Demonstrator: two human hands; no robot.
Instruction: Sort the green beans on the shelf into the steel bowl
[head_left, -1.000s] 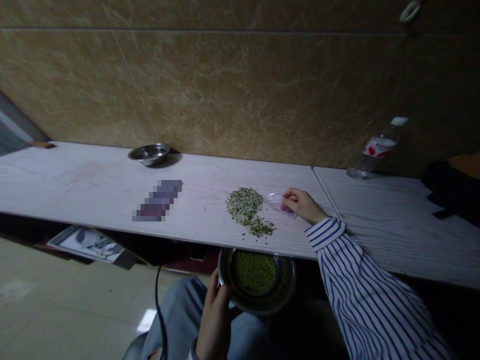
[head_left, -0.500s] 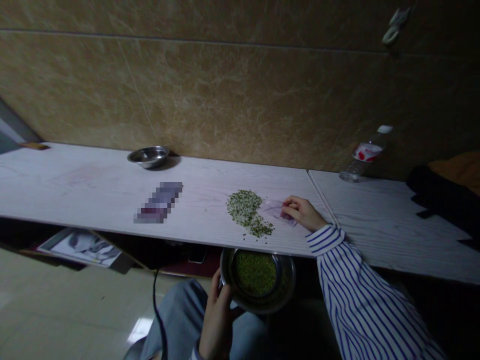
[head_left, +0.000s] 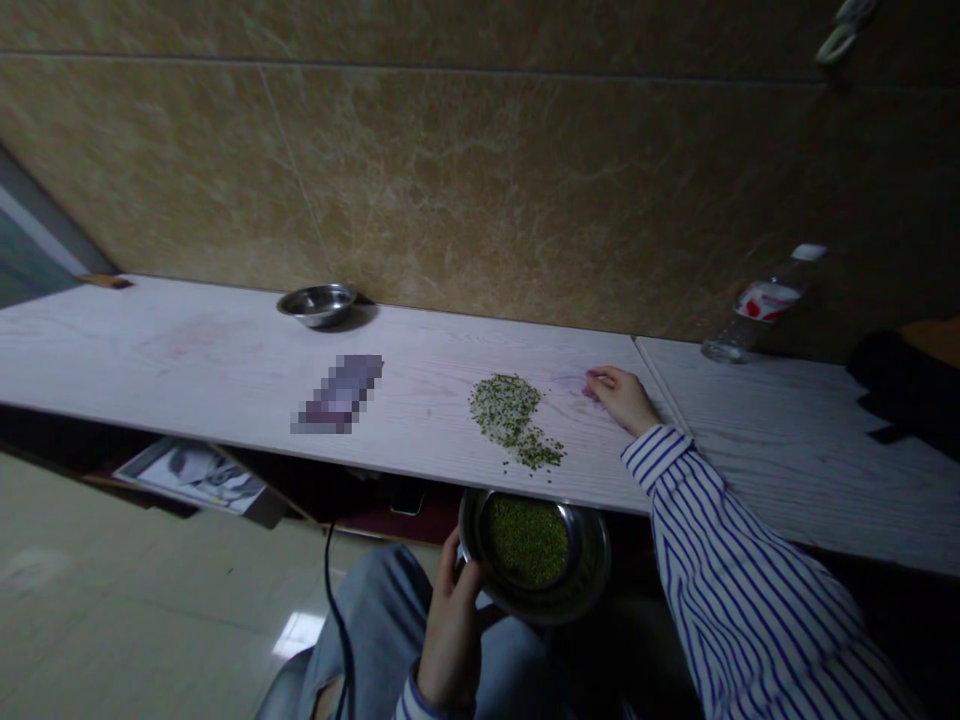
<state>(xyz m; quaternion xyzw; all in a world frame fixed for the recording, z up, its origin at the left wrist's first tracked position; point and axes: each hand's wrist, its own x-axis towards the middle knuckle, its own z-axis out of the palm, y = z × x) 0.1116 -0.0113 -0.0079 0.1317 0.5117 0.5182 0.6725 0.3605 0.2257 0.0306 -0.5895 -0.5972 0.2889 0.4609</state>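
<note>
My left hand (head_left: 452,635) is closed on the left rim of a metal bowl (head_left: 596,560), which is tilted below the table edge over my lap. Inside it lie many small green beans (head_left: 529,540). A flat pile of green beans mixed with white grains (head_left: 506,410) is spread on the white table. To the right of this pile my right hand (head_left: 621,395) pinches a thin, see-through plastic piece (head_left: 576,382) with a reddish part near the fingers; its exact kind is unclear. The plastic is apart from the pile, above or on the tabletop.
A smaller metal bowl (head_left: 319,305) stands at the back by the wall. A blurred-out flat object (head_left: 341,393) lies left of the pile. A plastic bottle (head_left: 763,303) and dark cloth (head_left: 907,390) are at the right. Under the table are an open drawer (head_left: 199,475) and a cable (head_left: 335,610).
The view has shifted, so everything sits a little further right. My right hand with the plastic piece has moved slightly away from me, toward the back. My left hand keeps hold of the bowl.
</note>
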